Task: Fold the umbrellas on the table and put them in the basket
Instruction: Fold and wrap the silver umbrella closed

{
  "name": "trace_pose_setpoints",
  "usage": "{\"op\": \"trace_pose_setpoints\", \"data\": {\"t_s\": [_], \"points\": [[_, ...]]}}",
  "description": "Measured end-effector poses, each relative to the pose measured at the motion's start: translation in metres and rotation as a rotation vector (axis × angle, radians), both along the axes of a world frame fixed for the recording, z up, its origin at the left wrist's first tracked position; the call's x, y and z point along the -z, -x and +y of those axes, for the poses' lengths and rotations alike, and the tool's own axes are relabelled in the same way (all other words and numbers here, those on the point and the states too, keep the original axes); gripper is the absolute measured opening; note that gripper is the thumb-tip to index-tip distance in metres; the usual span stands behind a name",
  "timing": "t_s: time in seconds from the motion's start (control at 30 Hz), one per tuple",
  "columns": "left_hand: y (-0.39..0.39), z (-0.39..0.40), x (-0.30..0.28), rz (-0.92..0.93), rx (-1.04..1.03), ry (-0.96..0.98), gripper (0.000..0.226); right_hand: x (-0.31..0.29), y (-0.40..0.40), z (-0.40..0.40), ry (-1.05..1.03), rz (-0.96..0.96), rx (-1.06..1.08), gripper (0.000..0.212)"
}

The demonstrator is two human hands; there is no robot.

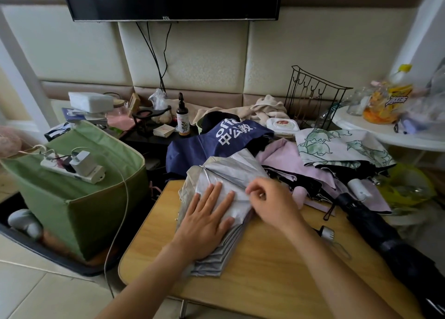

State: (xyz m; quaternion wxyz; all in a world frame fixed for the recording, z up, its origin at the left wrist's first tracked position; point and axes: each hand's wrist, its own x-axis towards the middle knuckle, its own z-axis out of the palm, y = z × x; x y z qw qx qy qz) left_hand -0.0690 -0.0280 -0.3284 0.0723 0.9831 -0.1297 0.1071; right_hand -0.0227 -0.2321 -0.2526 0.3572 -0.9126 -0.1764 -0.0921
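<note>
Your left hand (207, 218) lies spread flat on the silver-grey fabric umbrella (224, 174) on the wooden table (265, 270), its long axis running 7 to 1 o'clock; your right hand (269, 199), nearer the rib, pinches a fold at its 9 o'clock

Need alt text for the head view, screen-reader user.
A person's left hand presses flat on a silver-grey umbrella on a wooden table while the right hand pinches its fabric. More unfolded umbrellas are piled behind, and a green fabric basket stands to the left.
</note>
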Motion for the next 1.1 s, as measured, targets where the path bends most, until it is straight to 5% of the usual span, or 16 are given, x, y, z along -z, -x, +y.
{"op": "trace_pose_setpoints", "data": {"t_s": [0.07,0.27,0.5,0.7,0.9,1.03,1.1], "points": [[0.0,-0.002,0.0,0.001,-0.007,-0.018,0.065,0.002,-0.013,-0.008,-0.076,0.048,0.256,0.007],[-0.003,-0.002,0.006,-0.02,-0.014,-0.037,0.065,0.01,-0.035,-0.015,-0.365,0.423,0.397,0.063],[-0.002,-0.002,0.007,-0.041,-0.012,-0.024,0.065,-0.003,-0.026,0.0,-0.65,0.413,0.052,0.025],[0.002,-0.003,0.005,-0.035,-0.016,-0.005,0.066,-0.009,-0.015,0.007,-0.794,0.258,-0.136,0.042],[0.002,-0.002,0.002,0.005,-0.018,0.014,0.066,-0.013,-0.001,0.005,-0.623,0.076,-0.254,0.015],[-0.001,0.0,0.001,0.005,-0.009,0.051,0.066,-0.007,0.009,-0.001,-0.091,-0.008,-0.396,0.022],[-0.001,0.001,-0.001,0.003,-0.005,0.074,0.067,0.006,0.01,-0.002,-0.015,0.021,-0.33,0.055]]}}
